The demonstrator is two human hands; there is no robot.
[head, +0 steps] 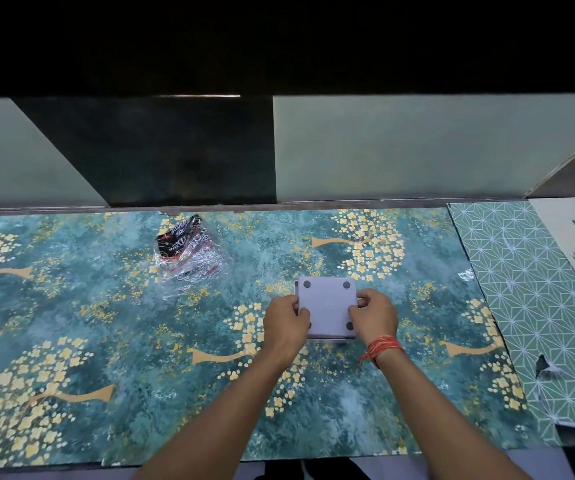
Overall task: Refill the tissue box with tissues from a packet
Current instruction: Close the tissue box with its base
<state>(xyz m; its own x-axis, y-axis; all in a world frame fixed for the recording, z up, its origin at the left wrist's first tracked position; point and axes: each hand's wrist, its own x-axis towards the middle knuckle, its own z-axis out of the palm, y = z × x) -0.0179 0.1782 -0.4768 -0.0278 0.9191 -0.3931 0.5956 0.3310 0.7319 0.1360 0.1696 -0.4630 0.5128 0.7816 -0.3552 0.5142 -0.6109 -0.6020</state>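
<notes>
Both hands, left (pixel 284 323) and right (pixel 374 317), grip the upturned box (pixel 327 308) on the tabletop (pixel 106 323), apparently closing its base, the seemingly emptied packet (pixel 189 252) lying well apart

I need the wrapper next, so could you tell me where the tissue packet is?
The tissue packet lies on the floral table, far side, left of the tissue box.
</notes>
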